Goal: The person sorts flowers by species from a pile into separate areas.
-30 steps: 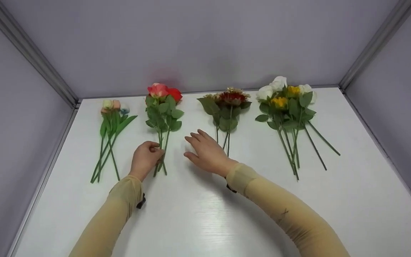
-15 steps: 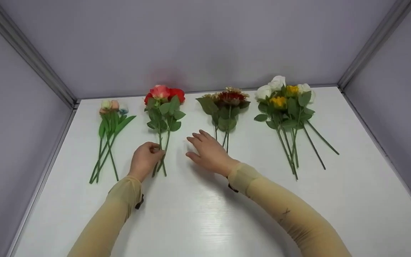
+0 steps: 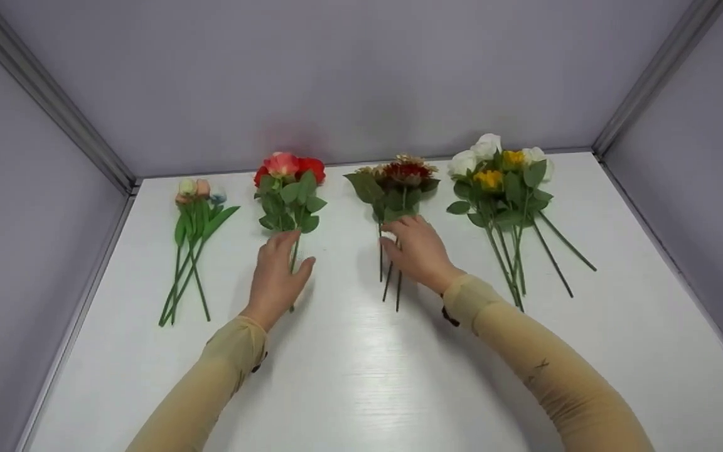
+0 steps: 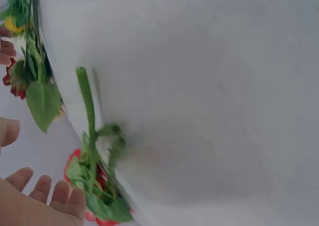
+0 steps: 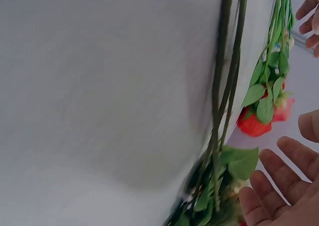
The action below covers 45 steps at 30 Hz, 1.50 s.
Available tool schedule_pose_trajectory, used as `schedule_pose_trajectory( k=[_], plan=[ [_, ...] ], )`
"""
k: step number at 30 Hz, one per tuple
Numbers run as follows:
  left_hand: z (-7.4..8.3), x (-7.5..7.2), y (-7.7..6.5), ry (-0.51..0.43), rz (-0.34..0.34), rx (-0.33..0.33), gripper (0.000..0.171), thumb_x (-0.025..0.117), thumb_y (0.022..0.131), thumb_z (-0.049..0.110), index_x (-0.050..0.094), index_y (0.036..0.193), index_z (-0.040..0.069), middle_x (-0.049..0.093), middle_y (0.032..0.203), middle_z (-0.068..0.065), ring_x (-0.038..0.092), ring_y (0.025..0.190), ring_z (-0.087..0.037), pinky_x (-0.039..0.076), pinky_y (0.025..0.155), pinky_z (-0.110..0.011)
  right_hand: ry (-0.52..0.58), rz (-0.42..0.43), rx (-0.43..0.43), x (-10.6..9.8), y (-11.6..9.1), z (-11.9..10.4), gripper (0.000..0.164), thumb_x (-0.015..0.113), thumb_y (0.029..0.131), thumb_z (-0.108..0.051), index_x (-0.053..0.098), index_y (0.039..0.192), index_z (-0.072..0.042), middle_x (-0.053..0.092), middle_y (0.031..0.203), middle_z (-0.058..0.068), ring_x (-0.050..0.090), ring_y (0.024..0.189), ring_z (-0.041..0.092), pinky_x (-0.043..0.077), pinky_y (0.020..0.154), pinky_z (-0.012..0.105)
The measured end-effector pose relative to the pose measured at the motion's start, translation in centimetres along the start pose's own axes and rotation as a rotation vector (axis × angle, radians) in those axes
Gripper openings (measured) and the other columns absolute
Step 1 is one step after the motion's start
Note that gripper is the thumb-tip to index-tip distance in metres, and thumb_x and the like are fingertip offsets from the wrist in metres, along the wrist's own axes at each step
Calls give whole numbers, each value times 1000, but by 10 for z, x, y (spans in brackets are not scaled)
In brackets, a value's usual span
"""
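In the head view my left hand [image 3: 275, 279] is spread over the stems of a bunch of red and pink roses [image 3: 289, 169], covering part of them. Its thumb stands away from the fingers, and the left wrist view shows those fingers loosely extended beside the rose leaves [image 4: 97, 203]. My right hand [image 3: 421, 251] reaches over the stems of dark red and tan flowers [image 3: 407, 176], fingertips just below their leaves. From the right wrist, its fingers appear apart and relaxed next to the dark stems [image 5: 219, 76]. Neither hand grips anything.
Pale tulips [image 3: 195, 210] with crossed stems lie at the left of the white table [image 3: 361, 389]. White roses [image 3: 486, 147] and yellow flowers [image 3: 490, 180] form a larger bunch at the right. Grey panels [image 3: 361, 75] enclose the back and sides.
My left hand has let go of the rose stems, opened, and moved slightly up and right. The right hand has shifted right, onto the dark red bunch's stems.
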State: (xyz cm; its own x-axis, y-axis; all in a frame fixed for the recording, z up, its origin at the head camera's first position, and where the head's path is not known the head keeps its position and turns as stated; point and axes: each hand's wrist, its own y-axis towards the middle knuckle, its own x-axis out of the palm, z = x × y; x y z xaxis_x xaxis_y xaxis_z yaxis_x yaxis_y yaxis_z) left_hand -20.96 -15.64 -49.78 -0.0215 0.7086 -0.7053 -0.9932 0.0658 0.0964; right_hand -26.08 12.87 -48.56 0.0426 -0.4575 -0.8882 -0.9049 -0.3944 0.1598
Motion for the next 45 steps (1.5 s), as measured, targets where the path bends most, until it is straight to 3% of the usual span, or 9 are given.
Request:
schedule_pose_trajectory(
  k=[7,11,19,23,29,33,38,42,45],
  plan=[
    [45,30,-6,281,-142,314,70,65,101,36,35,161,14,32,163,-11,25,151,-32,18,124,-48,15,170,141,-41,-14,71,20,62,102,-15,75,108,-3,69,105,14,61,101,35,49,91,50],
    [70,50,-10,364,-221,475,72,65,101,39,33,162,15,30,165,-12,24,152,-33,12,125,-47,-12,226,235,-65,-28,109,22,58,101,-13,74,106,2,68,102,19,60,98,39,49,88,53],
    [121,98,-21,468,-361,685,73,63,101,47,33,162,20,28,166,-9,23,153,-31,14,125,-48,33,180,439,-99,-60,156,29,47,102,-11,66,114,8,65,107,27,62,89,41,50,78,56],
    [144,120,-30,522,-412,774,74,62,100,51,32,162,23,28,167,-7,23,153,-29,14,125,-47,59,131,534,-105,-70,170,26,44,100,-12,62,105,5,62,95,23,55,77,35,45,69,49],
    [164,146,-41,552,-449,840,74,62,99,54,33,162,26,29,166,-4,25,152,-27,17,124,-45,142,106,634,-106,-76,183,20,45,98,-17,48,81,-7,50,68,7,44,60,23,36,55,39],
    [168,153,-45,556,-475,846,73,62,99,54,34,161,26,29,166,-3,26,152,-26,18,124,-45,181,80,667,-106,-75,180,21,51,97,-23,58,93,-3,62,82,12,55,69,26,43,59,40],
    [170,154,-45,574,-483,839,72,62,99,54,36,161,27,30,166,-2,26,152,-24,20,124,-44,192,-38,667,-107,-71,175,38,63,96,-31,62,112,4,66,103,21,62,88,33,50,71,44],
    [170,154,-45,575,-484,833,71,62,99,54,38,160,27,31,165,-2,28,151,-24,21,123,-44,187,-70,655,-107,-69,173,35,65,96,-29,64,109,4,66,97,18,61,83,30,50,69,42],
    [169,154,-46,569,-491,833,70,62,99,54,38,159,27,32,165,-2,28,151,-24,21,123,-44,193,-48,653,-107,-69,173,22,64,93,-21,64,89,0,63,78,10,56,69,25,47,59,38]
  ],
)
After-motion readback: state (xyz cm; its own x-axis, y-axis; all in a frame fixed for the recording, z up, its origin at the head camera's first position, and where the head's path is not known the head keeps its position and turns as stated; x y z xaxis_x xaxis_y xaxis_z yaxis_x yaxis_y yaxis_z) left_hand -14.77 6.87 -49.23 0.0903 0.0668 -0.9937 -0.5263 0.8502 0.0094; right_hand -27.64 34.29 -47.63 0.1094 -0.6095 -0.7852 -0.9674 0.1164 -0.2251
